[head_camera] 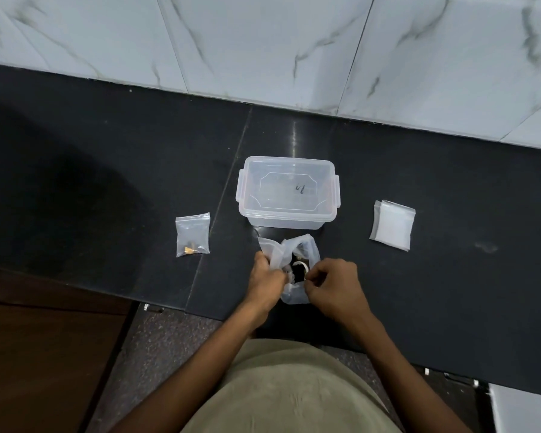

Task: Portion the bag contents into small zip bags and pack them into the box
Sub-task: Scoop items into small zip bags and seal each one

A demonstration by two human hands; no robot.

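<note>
Black stone counter (419, 189) beneath marble-veined wall tiles (263, 42), wooden cabinet (44, 354) lower left.

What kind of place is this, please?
Probably a home kitchen or utility counter: a dark polished stone counter runs along a wall of marble-look tiles, with a wooden cabinet below. On it stand a clear box and zip bags.

A polished black stone countertop (107, 170) runs beneath a wall of white marble-veined tiles (263, 42), with a dark brown wooden cabinet front (44, 354) and speckled grey granite floor (163, 354) below its near edge.
</note>
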